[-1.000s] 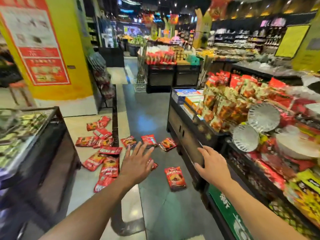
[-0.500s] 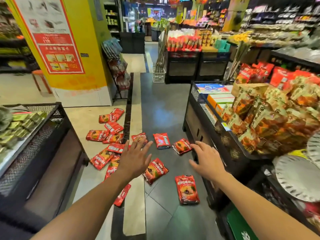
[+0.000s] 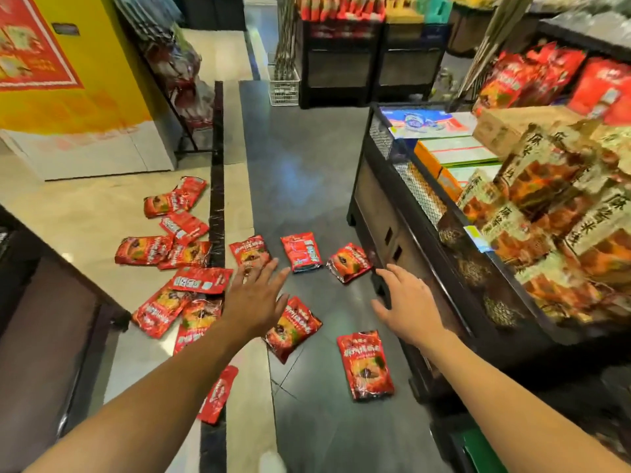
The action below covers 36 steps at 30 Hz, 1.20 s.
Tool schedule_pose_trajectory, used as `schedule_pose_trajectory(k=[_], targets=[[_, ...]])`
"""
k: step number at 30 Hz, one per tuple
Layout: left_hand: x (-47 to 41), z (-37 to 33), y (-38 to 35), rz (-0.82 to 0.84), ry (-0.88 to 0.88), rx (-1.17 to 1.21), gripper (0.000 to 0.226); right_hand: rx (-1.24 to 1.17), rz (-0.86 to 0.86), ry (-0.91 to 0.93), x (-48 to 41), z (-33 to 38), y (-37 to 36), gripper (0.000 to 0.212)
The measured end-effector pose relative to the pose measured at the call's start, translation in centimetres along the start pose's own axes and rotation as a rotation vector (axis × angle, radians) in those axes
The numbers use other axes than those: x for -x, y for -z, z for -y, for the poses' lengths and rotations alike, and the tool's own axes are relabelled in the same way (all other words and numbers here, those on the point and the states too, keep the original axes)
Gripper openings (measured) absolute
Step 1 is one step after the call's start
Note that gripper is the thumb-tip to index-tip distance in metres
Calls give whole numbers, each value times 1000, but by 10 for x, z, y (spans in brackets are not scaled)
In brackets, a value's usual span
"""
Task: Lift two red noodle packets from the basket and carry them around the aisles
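Several red snack packets (image 3: 300,251) lie scattered on the shop floor, on both the dark tiles and the cream tiles. My left hand (image 3: 253,295) reaches forward above them with fingers spread and holds nothing; one packet (image 3: 293,327) lies just under its wrist. My right hand (image 3: 406,302) stretches out beside the dark display stand (image 3: 392,213), fingers relaxed and empty. Another packet (image 3: 365,365) lies on the floor below my right forearm.
The display stand on the right carries piled snack bags (image 3: 553,213) and flat boxes (image 3: 454,151). A dark counter (image 3: 44,322) stands at the left. A yellow pillar (image 3: 78,80) and a wire rack (image 3: 181,73) stand behind; more black stands (image 3: 368,63) close the aisle's far end.
The view has tilted down and moved forward, so the packets on the floor appear nearer. Both hands have stayed spread and empty, reaching lower toward the floor.
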<state>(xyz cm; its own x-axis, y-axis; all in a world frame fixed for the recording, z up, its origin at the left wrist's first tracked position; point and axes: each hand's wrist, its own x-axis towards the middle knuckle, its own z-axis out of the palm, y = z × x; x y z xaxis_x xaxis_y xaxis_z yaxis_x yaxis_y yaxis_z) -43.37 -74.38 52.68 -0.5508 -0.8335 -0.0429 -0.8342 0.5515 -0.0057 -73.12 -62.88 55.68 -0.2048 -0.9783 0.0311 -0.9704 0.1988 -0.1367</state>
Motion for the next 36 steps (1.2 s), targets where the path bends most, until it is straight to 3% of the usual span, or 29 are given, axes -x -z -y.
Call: schedule_pose_trajectory(k=[7, 16, 21, 29, 36], targets=[[-94, 10, -157, 39, -8, 31, 70, -53, 78, -35, -63, -48, -153, 70], [-178, 7, -451, 145, 52, 14, 65, -90, 116, -98, -102, -122, -416, 77], [-205, 8, -605, 261, 117, 7, 64, -84, 132, -81, -109, -157, -527, 79], [-242, 30, -749, 530, 251, 118, 72, -81, 142, -129, -107, -191, -592, 77], [-218, 12, -763, 595, 159, 74, 82, -123, 156, -200, -112, -197, -592, 75]])
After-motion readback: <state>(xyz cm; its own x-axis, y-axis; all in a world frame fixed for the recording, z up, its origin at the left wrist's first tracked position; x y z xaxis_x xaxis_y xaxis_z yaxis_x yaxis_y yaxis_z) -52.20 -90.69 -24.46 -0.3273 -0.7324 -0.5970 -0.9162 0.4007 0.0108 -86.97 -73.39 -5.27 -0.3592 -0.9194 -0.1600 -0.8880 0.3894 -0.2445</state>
